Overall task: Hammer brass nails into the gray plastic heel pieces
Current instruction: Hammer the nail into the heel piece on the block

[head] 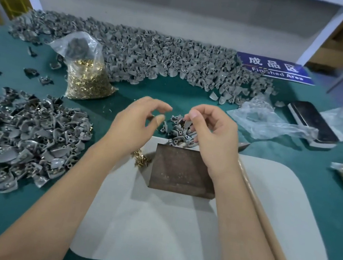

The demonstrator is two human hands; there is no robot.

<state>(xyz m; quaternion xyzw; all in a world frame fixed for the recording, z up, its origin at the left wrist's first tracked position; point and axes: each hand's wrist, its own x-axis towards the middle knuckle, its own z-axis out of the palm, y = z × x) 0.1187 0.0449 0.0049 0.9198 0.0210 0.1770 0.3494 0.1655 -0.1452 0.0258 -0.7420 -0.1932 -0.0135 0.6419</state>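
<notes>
Here my right hand (207, 135) is the nearer one: its fingers (192, 116) pinch one gray heel piece (187, 125), lifted just above a small heap of heel pieces (177, 134) that lies directly under them. The pinched piece stands roughly upright, its long axis pointing down toward the heap. My left hand (138, 123) hovers just beside, to the left; its fingers (161, 106) are loosely curled with thumb and forefinger near each other, and I cannot tell if a nail is between them (too small to see).

I judge that the coming move depends on one relation: the dark block (179, 170) lies below the fingers, toward my body, so the piece must come back and down onto it. The loose brass nails (141, 158) lie under my left wrist, beside the block's left edge.

Counted: one block, one pale mat (276, 210) on the green tabletop (330, 218), one long wooden handle (265, 209) under my right forearm, one bag of nails (85, 78) far left of the fingers, and three heaps of heel pieces.
</notes>
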